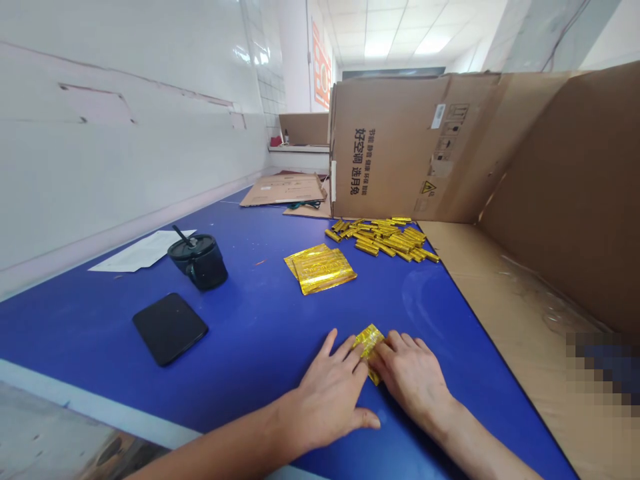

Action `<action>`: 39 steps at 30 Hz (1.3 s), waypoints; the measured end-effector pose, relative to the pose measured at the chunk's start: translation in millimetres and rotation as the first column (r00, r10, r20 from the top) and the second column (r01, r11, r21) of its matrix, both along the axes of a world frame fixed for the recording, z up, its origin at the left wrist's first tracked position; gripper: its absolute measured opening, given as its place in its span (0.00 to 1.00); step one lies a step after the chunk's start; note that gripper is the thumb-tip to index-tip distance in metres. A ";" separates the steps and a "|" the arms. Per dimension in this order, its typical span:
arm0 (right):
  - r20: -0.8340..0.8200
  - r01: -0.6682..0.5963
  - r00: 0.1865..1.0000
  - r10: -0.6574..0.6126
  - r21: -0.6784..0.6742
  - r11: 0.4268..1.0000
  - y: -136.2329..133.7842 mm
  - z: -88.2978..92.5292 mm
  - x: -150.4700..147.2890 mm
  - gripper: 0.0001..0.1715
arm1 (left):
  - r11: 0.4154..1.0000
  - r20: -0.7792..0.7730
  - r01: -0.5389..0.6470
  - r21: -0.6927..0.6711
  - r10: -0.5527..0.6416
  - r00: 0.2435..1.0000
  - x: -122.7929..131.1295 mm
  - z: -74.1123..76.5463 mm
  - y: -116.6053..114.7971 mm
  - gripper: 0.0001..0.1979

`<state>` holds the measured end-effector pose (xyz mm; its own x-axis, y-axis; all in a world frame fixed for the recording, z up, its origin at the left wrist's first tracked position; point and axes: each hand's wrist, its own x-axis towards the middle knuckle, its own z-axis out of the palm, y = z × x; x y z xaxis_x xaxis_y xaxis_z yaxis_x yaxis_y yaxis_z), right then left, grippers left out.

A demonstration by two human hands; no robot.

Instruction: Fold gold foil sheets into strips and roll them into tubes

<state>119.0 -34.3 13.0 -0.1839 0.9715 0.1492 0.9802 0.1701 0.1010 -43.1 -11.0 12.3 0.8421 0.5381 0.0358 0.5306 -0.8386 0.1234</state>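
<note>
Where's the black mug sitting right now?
In the head view, the black mug stands toward the left of the blue table, beside the white paper and beyond the flat black object.

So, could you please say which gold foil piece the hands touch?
The piece between left hand and right hand; the flat sheets and rolled pieces lie beyond, untouched.

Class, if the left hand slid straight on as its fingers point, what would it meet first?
The left hand would likely meet the gold foil piece first, though exact depth is unclear.
</note>
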 end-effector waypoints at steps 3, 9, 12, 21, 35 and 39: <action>-0.013 0.013 1.000 -0.013 -0.014 1.000 0.8 -2.7 1.6 0.11 | 0.999 -0.026 -0.021 -0.026 0.021 0.999 2.1 -4.9 -3.8 0.39; -0.043 -0.224 0.974 0.224 0.001 0.974 6.5 -19.8 14.0 0.25 | 0.996 -0.048 -0.037 -0.077 0.033 0.998 3.3 -12.8 -9.6 0.40; -0.064 -0.243 0.969 0.238 -0.084 0.966 8.4 -22.4 15.5 0.25 | 0.995 -0.047 -0.048 -0.089 0.044 0.998 2.6 -13.2 -10.3 0.40; -0.134 -0.201 0.974 0.184 -0.126 0.971 8.3 -20.6 15.7 0.25 | 0.991 -0.043 -0.046 -0.127 0.041 0.998 2.2 -13.2 -8.4 0.41; -0.181 -0.079 0.983 0.041 -0.210 0.975 5.8 -14.0 22.5 0.35 | 0.986 -0.042 -0.045 -0.159 0.039 0.998 1.1 -13.8 -10.8 0.39; -0.310 -0.290 0.927 0.212 -0.230 0.929 -5.2 2.4 8.3 0.34 | 0.987 -0.004 -0.029 -0.155 0.028 1.000 1.2 -11.4 -12.2 0.36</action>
<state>127.3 -39.5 15.4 -0.4161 0.9089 -0.0284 0.8833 0.3966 -0.2501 -41.9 -23.2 0.9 0.8263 0.5609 -0.0521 0.5545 -0.7937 0.2500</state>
